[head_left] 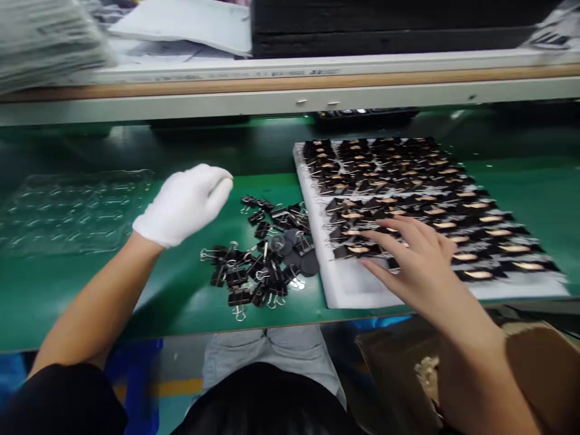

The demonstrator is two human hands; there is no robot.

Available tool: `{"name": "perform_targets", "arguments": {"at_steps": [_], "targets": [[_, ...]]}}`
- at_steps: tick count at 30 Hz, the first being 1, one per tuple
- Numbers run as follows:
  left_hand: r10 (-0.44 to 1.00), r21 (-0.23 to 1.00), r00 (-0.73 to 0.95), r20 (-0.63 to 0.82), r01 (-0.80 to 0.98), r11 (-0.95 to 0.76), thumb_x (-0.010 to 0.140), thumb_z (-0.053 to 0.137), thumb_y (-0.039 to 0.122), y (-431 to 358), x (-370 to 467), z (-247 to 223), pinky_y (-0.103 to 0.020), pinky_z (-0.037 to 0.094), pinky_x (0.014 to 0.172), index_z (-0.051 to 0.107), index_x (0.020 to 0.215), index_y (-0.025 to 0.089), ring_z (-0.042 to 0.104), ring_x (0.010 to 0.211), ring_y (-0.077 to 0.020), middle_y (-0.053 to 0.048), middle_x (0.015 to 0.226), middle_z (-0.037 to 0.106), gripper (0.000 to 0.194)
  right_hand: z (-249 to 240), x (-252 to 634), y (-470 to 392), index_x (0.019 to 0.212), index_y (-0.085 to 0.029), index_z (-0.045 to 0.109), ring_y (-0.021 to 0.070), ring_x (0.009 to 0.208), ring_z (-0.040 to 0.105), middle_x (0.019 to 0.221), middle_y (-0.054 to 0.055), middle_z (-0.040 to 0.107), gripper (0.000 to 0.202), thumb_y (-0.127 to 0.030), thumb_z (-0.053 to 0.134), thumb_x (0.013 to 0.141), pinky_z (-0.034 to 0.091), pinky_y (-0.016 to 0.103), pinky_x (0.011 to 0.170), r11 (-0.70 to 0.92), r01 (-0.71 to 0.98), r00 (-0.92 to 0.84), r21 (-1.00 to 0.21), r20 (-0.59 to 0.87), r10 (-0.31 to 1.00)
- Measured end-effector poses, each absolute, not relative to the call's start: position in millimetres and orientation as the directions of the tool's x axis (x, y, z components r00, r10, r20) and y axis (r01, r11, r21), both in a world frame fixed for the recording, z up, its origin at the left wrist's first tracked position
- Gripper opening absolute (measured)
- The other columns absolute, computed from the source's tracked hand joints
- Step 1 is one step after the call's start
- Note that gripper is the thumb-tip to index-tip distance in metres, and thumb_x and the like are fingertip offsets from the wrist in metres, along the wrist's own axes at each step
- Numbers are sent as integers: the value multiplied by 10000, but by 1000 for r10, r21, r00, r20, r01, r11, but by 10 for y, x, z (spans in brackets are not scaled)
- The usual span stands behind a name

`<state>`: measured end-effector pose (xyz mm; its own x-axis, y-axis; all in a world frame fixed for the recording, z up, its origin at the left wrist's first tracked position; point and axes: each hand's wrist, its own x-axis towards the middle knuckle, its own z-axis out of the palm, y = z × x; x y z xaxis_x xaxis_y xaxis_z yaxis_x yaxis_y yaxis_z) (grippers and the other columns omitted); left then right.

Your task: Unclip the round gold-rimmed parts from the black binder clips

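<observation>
My left hand (pixel 185 204), in a white glove, is raised over the green table, left of a loose pile of black binder clips (pixel 238 277). Its thumb and fingers are pressed together; what they hold, if anything, cannot be made out. My bare right hand (pixel 414 254) hovers over the front of a white foam board (pixel 357 289), its fingers spread beside the nearest clips. Rows of black binder clips with small copper-coloured pieces (pixel 478 275) cover the board. Dark round discs (pixel 309 263) lie among the loose clips, next to the board's left edge.
A clear plastic tray (pixel 77 211) lies on the green table (pixel 181 305) at the left. Above the back runs a shelf (pixel 203 103) bearing papers, a white packet (pixel 185 23) and a black box (pixel 399 27). An open cardboard box (pixel 394 362) stands below the table at the right.
</observation>
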<state>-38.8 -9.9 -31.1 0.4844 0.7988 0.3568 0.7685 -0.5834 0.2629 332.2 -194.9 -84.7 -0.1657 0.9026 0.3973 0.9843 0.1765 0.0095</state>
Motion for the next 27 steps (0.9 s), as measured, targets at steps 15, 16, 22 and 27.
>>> {"name": "perform_targets", "arguments": {"at_steps": [15, 16, 22, 27], "targets": [[877, 191, 476, 59, 857, -478, 901, 626, 628, 270, -1253, -1238, -365, 507, 852, 720, 1155, 180, 681, 969, -271, -125, 1129, 699, 523, -532, 1750, -325, 1128, -155, 724, 343, 1009, 684, 1075, 158, 747, 272, -344, 562, 1019, 427, 438, 828, 442, 876, -453, 191, 15, 891], [879, 191, 474, 61, 858, -476, 899, 629, 628, 268, -1247, -1228, -357, 496, 819, 728, 1129, 177, 680, 935, -264, -124, 1106, 706, 516, -543, 1682, -208, 1160, -147, 717, 347, 1018, 692, 1096, 165, 749, 308, -375, 557, 1028, 431, 434, 823, 437, 882, -438, 176, -35, 898], [850, 109, 514, 116, 844, -525, 896, 633, 636, 233, -1228, -1250, -363, 428, 768, 745, 1049, 161, 682, 914, -276, -129, 1028, 733, 512, -617, 1477, 116, 1256, -137, 693, 362, 1106, 697, 1201, 182, 753, 408, -456, 582, 1027, 465, 461, 896, 424, 905, -422, 33, -68, 904], [766, 97, 590, 255, 773, -627, 861, 668, 680, 111, -1111, -1211, -411, 414, 841, 727, 1090, 156, 677, 1012, -319, -143, 1059, 742, 575, -634, 1424, -107, 1177, -171, 727, 286, 1005, 749, 1078, 127, 800, 297, -381, 595, 1014, 543, 413, 883, 402, 813, -413, -421, 71, 908]]}}
